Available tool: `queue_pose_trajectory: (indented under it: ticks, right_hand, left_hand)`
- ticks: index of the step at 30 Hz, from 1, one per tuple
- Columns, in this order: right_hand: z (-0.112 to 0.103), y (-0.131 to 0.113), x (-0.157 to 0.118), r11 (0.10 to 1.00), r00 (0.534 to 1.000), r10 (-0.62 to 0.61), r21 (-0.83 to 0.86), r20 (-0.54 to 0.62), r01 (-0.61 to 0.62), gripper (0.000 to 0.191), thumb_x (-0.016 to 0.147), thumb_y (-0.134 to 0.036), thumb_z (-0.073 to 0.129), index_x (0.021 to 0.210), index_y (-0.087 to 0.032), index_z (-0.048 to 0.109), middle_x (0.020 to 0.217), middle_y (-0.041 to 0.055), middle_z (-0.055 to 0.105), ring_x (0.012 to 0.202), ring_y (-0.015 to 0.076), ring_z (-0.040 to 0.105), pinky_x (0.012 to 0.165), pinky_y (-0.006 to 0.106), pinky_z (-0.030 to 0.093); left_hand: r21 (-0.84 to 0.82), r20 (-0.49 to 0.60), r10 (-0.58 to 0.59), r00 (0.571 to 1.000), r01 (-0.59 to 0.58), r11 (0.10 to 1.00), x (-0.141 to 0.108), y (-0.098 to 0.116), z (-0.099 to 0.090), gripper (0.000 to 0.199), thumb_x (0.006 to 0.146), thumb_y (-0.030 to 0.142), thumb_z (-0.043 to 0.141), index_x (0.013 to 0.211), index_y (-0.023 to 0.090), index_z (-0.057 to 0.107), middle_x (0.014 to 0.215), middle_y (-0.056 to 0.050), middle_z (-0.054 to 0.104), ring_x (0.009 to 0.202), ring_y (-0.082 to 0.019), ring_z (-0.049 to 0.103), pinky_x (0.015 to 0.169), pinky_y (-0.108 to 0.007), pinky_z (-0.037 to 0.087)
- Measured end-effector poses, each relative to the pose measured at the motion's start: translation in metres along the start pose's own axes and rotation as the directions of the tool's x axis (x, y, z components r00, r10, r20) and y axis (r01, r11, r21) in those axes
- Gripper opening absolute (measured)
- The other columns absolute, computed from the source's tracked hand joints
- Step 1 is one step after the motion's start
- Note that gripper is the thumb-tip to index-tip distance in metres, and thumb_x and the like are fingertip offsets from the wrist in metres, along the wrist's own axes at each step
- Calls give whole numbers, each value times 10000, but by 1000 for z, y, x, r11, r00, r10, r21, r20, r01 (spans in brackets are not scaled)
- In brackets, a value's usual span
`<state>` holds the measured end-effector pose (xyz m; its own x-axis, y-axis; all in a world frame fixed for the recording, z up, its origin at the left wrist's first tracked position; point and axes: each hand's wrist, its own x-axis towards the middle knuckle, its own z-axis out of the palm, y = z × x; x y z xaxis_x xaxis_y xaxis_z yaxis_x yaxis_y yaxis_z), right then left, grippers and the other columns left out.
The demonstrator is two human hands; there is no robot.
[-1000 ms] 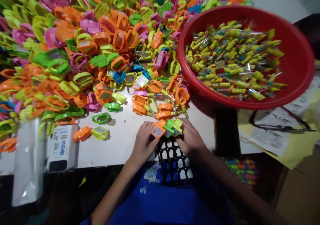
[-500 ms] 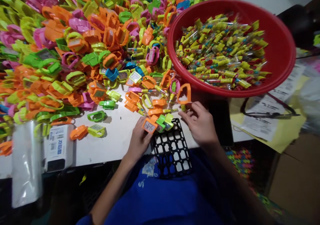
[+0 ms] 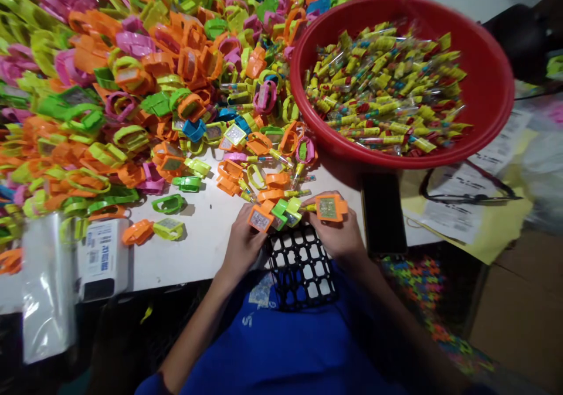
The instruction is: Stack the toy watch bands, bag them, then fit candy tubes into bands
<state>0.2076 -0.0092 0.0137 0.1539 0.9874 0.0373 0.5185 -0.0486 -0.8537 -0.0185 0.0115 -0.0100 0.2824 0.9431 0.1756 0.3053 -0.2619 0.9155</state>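
Note:
My left hand (image 3: 241, 244) is closed at a small bunch of toy watches: an orange watch (image 3: 260, 217), a green watch (image 3: 278, 212) and a yellow-green watch (image 3: 292, 210). Its fingertips are partly hidden behind them. Another orange toy watch (image 3: 329, 208) is in my right hand (image 3: 341, 238), its square face turned up toward me. A short yellow piece shows beside that watch, too small to name. Below and between the hands, a black plastic grid (image 3: 303, 269) slants over the table edge against my blue shirt.
A big heap of coloured toy watches (image 3: 132, 90) covers the table's left and back. At right stands a red basin (image 3: 488, 102) of candy tubes (image 3: 387, 90). Nearby lie a phone (image 3: 383, 213), eyeglasses (image 3: 472, 198) on papers, a white box (image 3: 103, 254) and clear plastic bags (image 3: 46, 301).
My right hand has come down and closer to my left. The orange watch in it has turned, from its loop side to its face. My left hand has barely moved.

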Motion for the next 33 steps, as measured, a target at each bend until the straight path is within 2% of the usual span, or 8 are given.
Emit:
queue_pose_trajectory:
  ticks: [3,7,10,14,21,27,30,33]
  right_hand:
    - [-2,5,6,986,984,-154,-50,86,159,128,915,-138,610,971,-248,644,972,71,704,983,275,683,904,433,579]
    - [-12,8,13,936,915,-339,-16,218,351,223,878,-59,584,998,-246,602,940,65,691,949,283,621,840,413,550]
    - [-18,10,15,921,892,-367,-27,262,387,292,827,-28,590,1022,-245,596,946,63,678,945,288,596,823,411,538]
    - [-16,9,18,899,874,-402,-64,272,433,274,833,-36,582,1017,-240,583,954,72,671,921,290,574,802,414,533]
    - [-11,3,19,863,861,-342,-236,375,446,198,870,-97,559,1028,-213,586,1049,138,684,958,328,538,858,476,534]
    - [-2,-5,14,789,891,-266,-448,368,421,423,739,-35,583,1140,-157,640,1177,195,675,1073,369,536,916,508,509]
    - [-6,-9,14,823,888,-204,-419,413,384,391,787,-4,533,1115,-173,661,1183,173,684,1097,354,551,937,498,509]
    - [-19,-9,24,914,860,-187,-236,475,329,361,896,-29,484,1159,-197,668,1223,128,702,1150,317,595,994,477,520]
  left_hand:
    - [-13,-1,-13,1000,13,1000,-1,-2,0,363,1037,533,618,924,206,725,971,-84,732,1008,-271,661,895,-419,577]
    - [-18,5,-1,1000,1,1000,-3,-5,1,293,1037,476,636,941,208,707,1000,-72,730,1000,-253,663,896,-394,563]
    - [-19,7,14,1000,-14,1000,-3,-4,1,267,1042,445,630,926,212,691,993,-64,723,988,-244,661,884,-380,556]
    - [-21,12,6,1000,-6,1000,-2,-2,1,234,1048,402,627,931,211,692,1000,-60,713,989,-237,661,885,-373,557]
    - [-24,12,48,999,-48,999,0,1,0,179,1036,356,659,949,230,752,1002,-49,728,988,-234,658,883,-361,549]
    - [-39,13,-4,1000,4,999,-1,1,1,195,1023,378,666,944,209,723,1009,-61,726,995,-241,663,901,-372,562]
    - [-32,3,-20,1000,20,999,-1,1,0,204,1015,385,663,947,202,722,1024,-76,738,1009,-254,669,920,-393,568]
    - [-35,-4,-40,999,39,999,0,0,0,217,1008,401,667,937,206,730,1027,-84,747,1028,-268,674,926,-400,571]
